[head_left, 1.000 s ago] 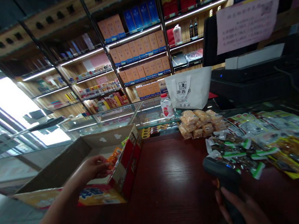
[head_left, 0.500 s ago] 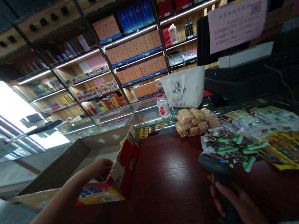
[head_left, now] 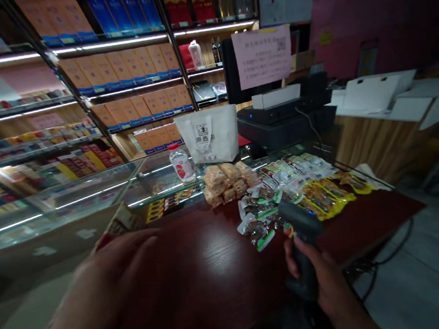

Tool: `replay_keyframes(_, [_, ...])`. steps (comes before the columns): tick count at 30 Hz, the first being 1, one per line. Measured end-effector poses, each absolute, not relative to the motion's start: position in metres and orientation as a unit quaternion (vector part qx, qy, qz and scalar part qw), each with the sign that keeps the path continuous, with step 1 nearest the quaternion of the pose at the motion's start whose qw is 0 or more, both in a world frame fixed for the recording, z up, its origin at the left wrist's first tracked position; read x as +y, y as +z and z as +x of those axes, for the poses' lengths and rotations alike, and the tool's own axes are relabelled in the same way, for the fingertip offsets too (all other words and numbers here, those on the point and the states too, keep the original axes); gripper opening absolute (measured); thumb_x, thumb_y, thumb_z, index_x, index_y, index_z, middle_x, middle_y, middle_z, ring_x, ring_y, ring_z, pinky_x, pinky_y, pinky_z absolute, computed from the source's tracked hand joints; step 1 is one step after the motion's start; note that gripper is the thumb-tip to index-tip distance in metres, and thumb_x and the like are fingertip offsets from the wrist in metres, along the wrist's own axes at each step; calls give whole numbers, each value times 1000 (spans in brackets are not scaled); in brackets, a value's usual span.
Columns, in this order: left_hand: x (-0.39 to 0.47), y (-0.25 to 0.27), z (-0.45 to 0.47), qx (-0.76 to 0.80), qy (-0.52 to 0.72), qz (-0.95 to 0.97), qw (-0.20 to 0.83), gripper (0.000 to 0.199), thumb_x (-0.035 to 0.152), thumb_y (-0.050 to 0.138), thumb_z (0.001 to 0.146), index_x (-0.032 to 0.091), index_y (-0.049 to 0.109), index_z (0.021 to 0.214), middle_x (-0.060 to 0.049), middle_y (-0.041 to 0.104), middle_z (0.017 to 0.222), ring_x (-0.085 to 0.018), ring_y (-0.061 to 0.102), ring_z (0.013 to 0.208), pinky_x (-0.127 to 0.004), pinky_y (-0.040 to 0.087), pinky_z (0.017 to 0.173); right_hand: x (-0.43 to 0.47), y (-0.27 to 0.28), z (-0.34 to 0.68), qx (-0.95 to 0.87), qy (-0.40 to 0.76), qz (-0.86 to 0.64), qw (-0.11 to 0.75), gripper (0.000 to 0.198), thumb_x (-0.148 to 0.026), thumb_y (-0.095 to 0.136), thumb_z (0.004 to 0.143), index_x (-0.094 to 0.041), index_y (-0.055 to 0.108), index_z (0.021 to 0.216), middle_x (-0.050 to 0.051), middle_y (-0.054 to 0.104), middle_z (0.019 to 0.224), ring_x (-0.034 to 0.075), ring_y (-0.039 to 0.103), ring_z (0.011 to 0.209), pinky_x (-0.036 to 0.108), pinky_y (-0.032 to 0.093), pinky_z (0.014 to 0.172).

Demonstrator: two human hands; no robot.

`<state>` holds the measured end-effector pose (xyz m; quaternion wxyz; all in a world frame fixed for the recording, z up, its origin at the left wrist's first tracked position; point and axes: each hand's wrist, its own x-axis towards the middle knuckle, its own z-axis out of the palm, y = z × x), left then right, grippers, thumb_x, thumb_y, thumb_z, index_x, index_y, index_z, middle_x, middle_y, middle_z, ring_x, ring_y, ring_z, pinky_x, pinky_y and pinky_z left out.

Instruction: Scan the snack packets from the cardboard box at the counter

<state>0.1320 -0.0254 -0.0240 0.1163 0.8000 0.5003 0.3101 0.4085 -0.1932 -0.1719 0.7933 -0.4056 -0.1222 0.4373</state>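
My right hand [head_left: 321,273] is wrapped round the grip of a black barcode scanner [head_left: 301,219], held above the counter with its head toward the snack packs. At lower left, blurred by motion, my left hand [head_left: 114,276] is over the near right side of an open cardboard box [head_left: 57,245]. Its fingers stretch to the right, with a gap between them, and I see nothing held; the palm side is hidden. Small clear packs with green edges [head_left: 262,217] lie just beyond the scanner. Behind those are yellow-edged snack packs [head_left: 324,199] and a pile of wrapped tan snacks [head_left: 224,182].
A white paper bag [head_left: 217,134] and a red-capped bottle [head_left: 182,162] stand on the glass counter [head_left: 155,175]. Farther right is a monitor with a pink notice [head_left: 264,55]. Stocked shelves line the back wall. The dark red tabletop [head_left: 198,274] ends at right above the floor.
My view has swung right. My left hand has risen from inside the box toward its right side. The scanner stays in my right hand.
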Motion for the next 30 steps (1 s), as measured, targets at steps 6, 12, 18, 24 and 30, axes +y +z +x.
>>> replay_keyframes(6, [-45,-94,262,264,169,937,154,30,31,48,90,26,77,94,-6,77,100,-23,72,88,-30,54,81,-224,-136,450,-101,312,-378,866,32,-41,77,77,-23,62,100,-4,63,73,9,51,49,18,40,42])
replay_keyframes(12, [-17,-125,339,240,201,943,111,26,21,51,91,24,75,99,-9,75,109,-25,69,100,-34,52,90,-257,-124,475,-75,234,-365,898,28,-39,76,76,-24,66,98,-4,62,72,7,50,49,16,43,43])
replay_keyframes(18, [-2,-132,395,251,174,951,47,44,15,65,82,16,63,127,-16,58,140,-31,51,131,-41,39,111,-264,-129,481,-48,255,-360,896,31,-39,80,73,-24,68,98,-5,62,73,7,52,50,15,46,44])
replay_keyframes(24, [-8,-135,418,235,147,960,44,21,14,58,86,17,74,99,-15,72,107,-28,67,104,-38,50,96,-263,-127,482,-47,263,-369,890,32,-39,81,71,-25,68,96,-5,62,71,8,52,49,16,46,42])
replay_keyframes(30, [0,-129,400,222,258,940,38,34,14,45,95,16,68,120,-15,67,128,-26,60,122,-39,44,107,-264,-118,485,-72,221,-363,902,32,-38,81,72,-24,67,97,-5,63,70,7,52,49,15,44,43])
